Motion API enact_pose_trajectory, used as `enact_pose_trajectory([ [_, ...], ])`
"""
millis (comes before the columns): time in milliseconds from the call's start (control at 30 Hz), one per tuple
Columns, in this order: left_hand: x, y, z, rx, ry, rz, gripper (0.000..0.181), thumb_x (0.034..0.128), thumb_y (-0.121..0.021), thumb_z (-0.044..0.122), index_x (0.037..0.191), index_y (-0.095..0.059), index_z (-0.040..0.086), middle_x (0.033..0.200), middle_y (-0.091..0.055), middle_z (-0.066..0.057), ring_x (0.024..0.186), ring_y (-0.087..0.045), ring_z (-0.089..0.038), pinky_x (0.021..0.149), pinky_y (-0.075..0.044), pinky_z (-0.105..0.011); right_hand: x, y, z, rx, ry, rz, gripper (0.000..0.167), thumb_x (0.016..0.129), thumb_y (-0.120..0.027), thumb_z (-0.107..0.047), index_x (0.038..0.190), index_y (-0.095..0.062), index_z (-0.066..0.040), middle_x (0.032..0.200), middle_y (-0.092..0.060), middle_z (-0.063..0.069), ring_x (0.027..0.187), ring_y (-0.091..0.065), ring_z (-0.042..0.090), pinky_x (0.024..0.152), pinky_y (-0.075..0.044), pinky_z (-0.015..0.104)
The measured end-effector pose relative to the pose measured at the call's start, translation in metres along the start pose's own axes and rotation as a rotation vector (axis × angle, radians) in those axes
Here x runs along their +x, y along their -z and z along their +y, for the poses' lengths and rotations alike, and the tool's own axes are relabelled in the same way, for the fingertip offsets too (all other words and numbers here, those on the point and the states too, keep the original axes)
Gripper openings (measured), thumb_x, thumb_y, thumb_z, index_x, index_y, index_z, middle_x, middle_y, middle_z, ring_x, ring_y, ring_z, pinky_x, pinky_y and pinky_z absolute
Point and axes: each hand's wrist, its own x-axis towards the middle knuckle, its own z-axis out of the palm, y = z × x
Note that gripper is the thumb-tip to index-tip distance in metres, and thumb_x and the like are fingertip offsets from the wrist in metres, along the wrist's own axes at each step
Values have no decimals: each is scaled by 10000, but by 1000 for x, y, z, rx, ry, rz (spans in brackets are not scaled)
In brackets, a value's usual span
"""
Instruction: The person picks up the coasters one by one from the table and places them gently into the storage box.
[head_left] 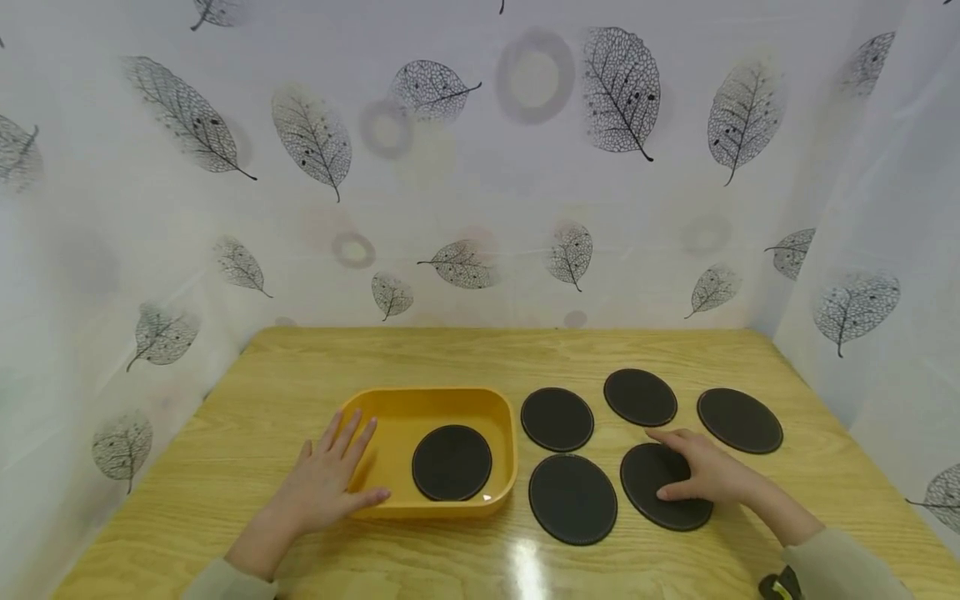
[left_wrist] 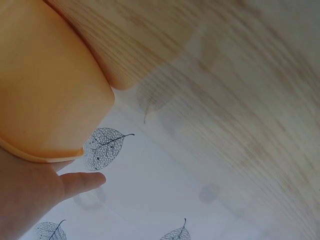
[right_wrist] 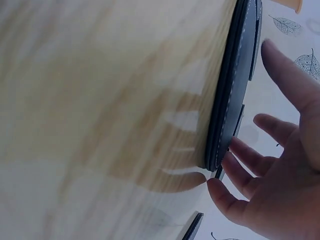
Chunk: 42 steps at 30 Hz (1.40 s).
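Around the left end of the yellow plastic bin, my left hand is spread, its fingers over the rim and the thumb at the front corner. A round black coaster with a stitched edge lies inside the bin. My right hand is over another black coaster on the table; in the right wrist view its fingers touch or nearly touch the coaster's edge, and the thumb stands apart. This coaster looks thick there, perhaps two layers.
More black coasters lie on the wooden table: one front and one back beside the bin, one far back, one far right. Leaf-patterned cloth encloses the table. A small dark object sits at the right sleeve.
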Motion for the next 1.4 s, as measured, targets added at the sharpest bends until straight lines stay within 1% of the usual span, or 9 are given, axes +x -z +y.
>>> enact_pose_trajectory([
  [267,-1,2,1,7,-2,4,863,789,-502,587,1409,-204,66,1445,-128,-179,1296,-65,-393,849,-207,-686,-1,-1,-2,-48,8,-35,894,600,-762,-437,1278,-423,37,1096,-458,194,976,-432,373,755,-399,478],
  [600,-1,1,0,-2,3,-1,873,786,-481,611,1412,-196,74,1448,-119,-177,1298,-56,-392,851,-200,-688,1,-1,-2,-90,10,-96,946,532,-740,-504,1278,-442,-6,1004,-426,89,885,-398,241,703,-373,377],
  [767,0,0,-1,1,1,0,872,785,-473,619,1412,-200,77,1449,-119,-174,1295,-66,-396,849,-205,-687,0,0,-3,-83,-12,-106,942,512,-748,-495,1270,-457,-18,931,-405,66,818,-379,191,664,-362,314],
  [900,0,0,-1,3,4,-1,869,787,-479,612,1413,-199,79,1450,-117,-170,1297,-61,-391,853,-204,-685,0,1,-2,-39,-50,-109,943,507,-762,-473,1271,-456,-15,908,-398,83,768,-366,172,641,-361,279],
  [1000,0,0,-1,0,6,-2,865,788,-490,601,1413,-197,80,1451,-115,-168,1300,-53,-384,858,-198,-683,-1,4,-2,0,-62,-110,932,536,-761,-461,1275,-437,6,950,-448,131,777,-421,197,651,-395,297],
  [1100,0,0,-1,-5,9,-2,866,788,-496,595,1414,-192,79,1451,-115,-168,1302,-48,-382,860,-192,-684,-1,8,-1,16,-43,-99,875,595,-750,-434,1268,-431,25,1059,-511,216,874,-518,315,698,-437,374],
  [1200,0,1,0,-7,7,-2,870,789,-495,594,1415,-183,74,1450,-118,-171,1300,-54,-387,859,-192,-685,-2,15,-2,14,-33,-74,790,638,-741,-395,1249,-457,18,1147,-519,231,994,-508,389,730,-442,427],
  [1300,0,0,0,-4,6,-1,875,791,-490,596,1415,-174,71,1449,-122,-172,1299,-56,-389,859,-194,-684,-3,21,-1,27,-57,-59,702,668,-734,-356,1227,-494,-6,1140,-531,217,987,-513,391,707,-453,411],
  [1400,0,0,0,-5,6,1,876,790,-493,595,1415,-174,70,1448,-125,-171,1298,-61,-391,858,-196,-683,-5,27,0,68,-82,-71,651,697,-719,-332,1219,-506,-5,1100,-559,193,970,-524,387,693,-463,385],
])
